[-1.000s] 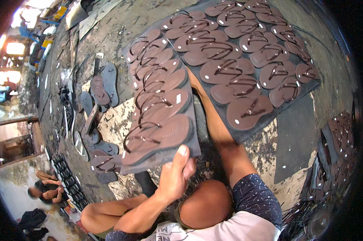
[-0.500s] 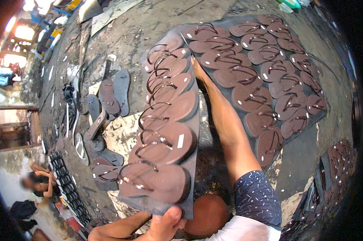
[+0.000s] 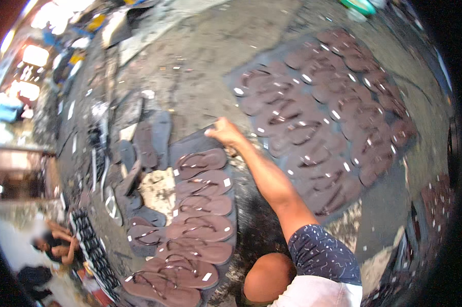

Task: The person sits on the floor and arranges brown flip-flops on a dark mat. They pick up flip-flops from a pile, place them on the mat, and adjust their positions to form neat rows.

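My right hand (image 3: 224, 132) is closed on the far corner of a dark flat sheet (image 3: 192, 143), its arm stretched forward from the lower right. On that sheet, several brown flip-flops (image 3: 203, 226) with thin glossy dark straps lie overlapped in a row running toward me. Small white stickers show on some of them. My left hand is out of the picture. Right of my arm, a second dark sheet (image 3: 234, 78) on the ground carries rows of similar brown flip-flops (image 3: 305, 130), smeared by motion.
Loose grey and brown soles (image 3: 161, 138) and flip-flops lie left of the row. A bent knee (image 3: 269, 279) shows near the bottom. More flip-flops (image 3: 435, 215) lie at far right. A person (image 3: 59, 243) sits at far left beside a row of dark footwear (image 3: 90, 250).
The held sheet of flip-flops has moved nearer to me, away from the second sheet, and looks lower. My right hand has come left and nearer with it. My left hand has left the picture.
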The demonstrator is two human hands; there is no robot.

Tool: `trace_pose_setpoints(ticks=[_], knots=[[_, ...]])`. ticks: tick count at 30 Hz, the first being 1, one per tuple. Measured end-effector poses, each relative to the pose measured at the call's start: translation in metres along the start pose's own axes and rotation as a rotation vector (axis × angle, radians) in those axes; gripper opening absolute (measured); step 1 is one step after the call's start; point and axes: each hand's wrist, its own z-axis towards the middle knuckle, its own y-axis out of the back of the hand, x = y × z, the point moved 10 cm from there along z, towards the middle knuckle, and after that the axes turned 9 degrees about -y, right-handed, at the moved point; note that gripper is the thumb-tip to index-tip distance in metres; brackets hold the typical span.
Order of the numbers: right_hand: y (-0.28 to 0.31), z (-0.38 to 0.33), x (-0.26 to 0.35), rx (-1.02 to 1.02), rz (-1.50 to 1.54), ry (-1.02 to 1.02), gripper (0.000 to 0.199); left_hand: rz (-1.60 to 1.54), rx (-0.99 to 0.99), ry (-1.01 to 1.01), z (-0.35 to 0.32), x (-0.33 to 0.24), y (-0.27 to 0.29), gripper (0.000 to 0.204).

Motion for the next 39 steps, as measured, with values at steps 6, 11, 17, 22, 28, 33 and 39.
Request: trace_pose_setpoints(ticks=[6,11,17,22,28,33,39], knots=[[0.109,-0.141,0.046,-0.211,0.048,0.066,0.054,0.32,0.037,0.036,-0.016,-0.021,0.0,0.047],[0.394,-0.381,-0.004,-0.782,0.14,-0.153,0.051,0.705,0.284,0.029,0.012,-0.043,-0.026,0.052],[0.644,-0.812,0.145,-1.692,-0.341,0.049,0.049,0.881,1.334,-0.532,0.01,-0.027,-0.349,0.053],[0.553,-0.991,0.253,-2.301,-0.609,0.183,0.073,0.503,1.724,-0.707,-0.043,0.033,-0.46,0.042],[0.435,-0.894,0.062,-1.772,0.102,-0.183,0.023,0.313,0.159,-0.894,0.253,0.14,-0.319,0.076],[0.309,-0.768,-0.139,-1.315,0.35,-0.429,0.031,-0.212,-0.038,-0.268,0.186,0.177,-0.342,0.068],[0.272,-0.558,-0.142,-1.022,0.86,-0.186,0.026,-0.399,0.306,-0.111,0.203,0.155,-0.343,0.03]])
